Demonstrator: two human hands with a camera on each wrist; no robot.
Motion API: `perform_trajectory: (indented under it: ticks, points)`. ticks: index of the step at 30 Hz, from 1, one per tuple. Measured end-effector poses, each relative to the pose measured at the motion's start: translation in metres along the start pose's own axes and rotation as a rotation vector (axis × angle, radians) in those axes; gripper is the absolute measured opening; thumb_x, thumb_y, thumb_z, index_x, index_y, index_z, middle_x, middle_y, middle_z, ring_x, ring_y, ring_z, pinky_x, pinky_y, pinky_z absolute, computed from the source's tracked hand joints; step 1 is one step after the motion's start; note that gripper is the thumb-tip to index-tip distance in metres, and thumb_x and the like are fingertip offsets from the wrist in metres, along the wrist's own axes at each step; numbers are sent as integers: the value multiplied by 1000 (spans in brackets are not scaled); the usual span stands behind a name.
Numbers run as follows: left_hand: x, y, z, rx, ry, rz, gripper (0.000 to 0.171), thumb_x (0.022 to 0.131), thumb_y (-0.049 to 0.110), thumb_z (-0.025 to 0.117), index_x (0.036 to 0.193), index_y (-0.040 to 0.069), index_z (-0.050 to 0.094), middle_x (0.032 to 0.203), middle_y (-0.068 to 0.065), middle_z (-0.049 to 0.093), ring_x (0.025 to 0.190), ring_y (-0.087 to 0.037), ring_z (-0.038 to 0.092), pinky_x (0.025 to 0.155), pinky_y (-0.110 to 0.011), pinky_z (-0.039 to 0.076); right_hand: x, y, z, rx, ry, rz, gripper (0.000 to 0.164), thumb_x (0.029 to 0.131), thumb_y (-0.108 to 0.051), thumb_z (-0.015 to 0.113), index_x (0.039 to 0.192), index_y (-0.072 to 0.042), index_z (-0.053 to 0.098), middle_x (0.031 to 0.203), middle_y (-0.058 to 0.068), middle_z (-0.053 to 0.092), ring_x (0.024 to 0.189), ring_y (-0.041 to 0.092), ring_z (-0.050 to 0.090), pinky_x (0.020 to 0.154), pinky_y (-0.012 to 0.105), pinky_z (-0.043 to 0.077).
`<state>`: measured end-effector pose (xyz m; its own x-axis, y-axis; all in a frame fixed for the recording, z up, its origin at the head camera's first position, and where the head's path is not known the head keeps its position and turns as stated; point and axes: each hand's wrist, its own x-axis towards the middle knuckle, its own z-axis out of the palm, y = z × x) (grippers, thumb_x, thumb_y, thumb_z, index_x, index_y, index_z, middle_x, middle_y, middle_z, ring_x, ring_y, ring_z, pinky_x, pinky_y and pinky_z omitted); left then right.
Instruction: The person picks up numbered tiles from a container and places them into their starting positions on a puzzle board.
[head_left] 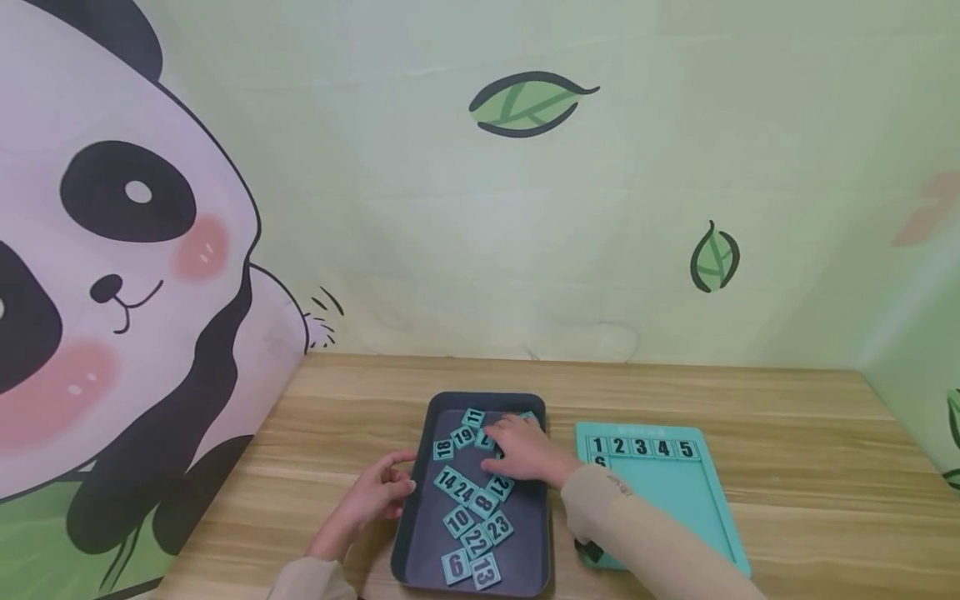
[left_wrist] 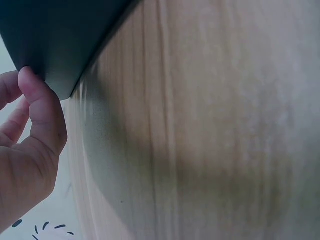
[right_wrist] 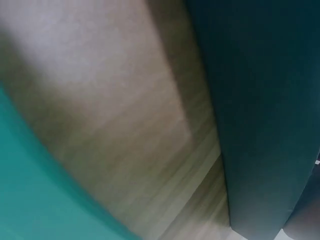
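Observation:
A dark tray (head_left: 411, 550) holds several loose turquoise number tiles, among them 18 (head_left: 443, 449), 14 (head_left: 447, 479), 22 (head_left: 476, 542) and 13 (head_left: 486, 572). My left hand (head_left: 375, 490) holds the tray's left rim; in the left wrist view its thumb (left_wrist: 34, 87) presses against the tray's outer wall (left_wrist: 60, 45). Over the tray's upper right part, my right hand (head_left: 521, 450) reaches palm down with fingers spread, its fingertips right at the 7 tile (head_left: 483, 438). The hand covers some tiles behind it.
Right of the tray lies a turquoise board (head_left: 678, 492) with tiles 1 to 5 along its top row and a 6 (head_left: 600, 461) below, partly hidden by the right forearm. A wooden table (head_left: 810, 467) bears both. A printed backdrop (head_left: 375, 208) stands behind.

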<state>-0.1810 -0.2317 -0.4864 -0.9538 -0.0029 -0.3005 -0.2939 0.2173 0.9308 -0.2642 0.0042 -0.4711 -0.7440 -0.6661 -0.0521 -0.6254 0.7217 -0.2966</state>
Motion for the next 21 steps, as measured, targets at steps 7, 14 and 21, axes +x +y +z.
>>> perform_trajectory:
  ticks: [7,14,21]
  points:
    - [2,-1,1,-1,5,-6,45,83,0,52,127,5,42,83,-5,45,67,-16,48,52,-25,43,-6,-5,0,-21,-2,-20,52,83,-41,54,125,-10,49,124,11,51,119,27,42,98,48,30]
    - [-2,2,1,0,8,-7,45,83,0,51,126,5,42,83,-6,46,67,-16,48,52,-25,43,-9,-8,2,3,17,-68,48,83,-38,54,123,-11,52,122,10,53,116,26,45,98,45,33]
    - [1,0,0,2,8,-7,44,82,1,52,125,7,44,83,-6,45,67,-15,48,52,-23,42,-10,-14,2,59,19,-92,42,83,-33,56,120,-13,54,119,6,56,113,24,47,95,42,36]
